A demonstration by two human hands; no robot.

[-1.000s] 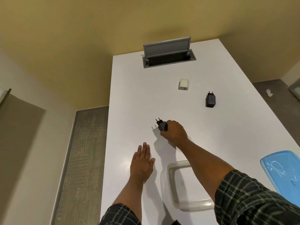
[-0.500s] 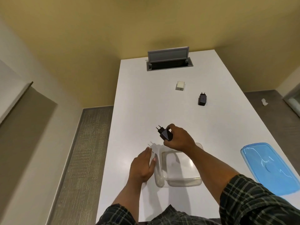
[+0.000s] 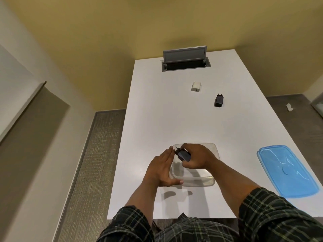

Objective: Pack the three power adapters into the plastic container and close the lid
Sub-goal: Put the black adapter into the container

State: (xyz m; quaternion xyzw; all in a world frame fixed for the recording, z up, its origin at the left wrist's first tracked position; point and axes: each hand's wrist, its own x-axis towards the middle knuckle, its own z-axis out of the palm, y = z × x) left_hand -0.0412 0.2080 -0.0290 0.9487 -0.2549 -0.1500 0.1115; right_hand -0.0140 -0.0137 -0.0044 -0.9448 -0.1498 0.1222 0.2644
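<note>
A clear plastic container (image 3: 212,182) stands open on the white table near me. My right hand (image 3: 197,158) holds a black power adapter (image 3: 183,155) just above the container's left part, prongs pointing left. My left hand (image 3: 161,169) rests against the container's left wall, fingers straight and thumb along its near rim. A second black adapter (image 3: 219,100) lies farther back on the right. A white adapter (image 3: 196,86) sits behind it to the left. The blue lid (image 3: 286,172) lies flat to the right of the container.
The white table (image 3: 157,119) ends at a near edge just in front of my body. A grey cable hatch (image 3: 186,61) with its flap raised sits at the far end. Carpeted floor runs along the left side.
My right hand has carried the black adapter back from the table's middle to above the container. My left hand has moved from flat on the table to the container's left wall.
</note>
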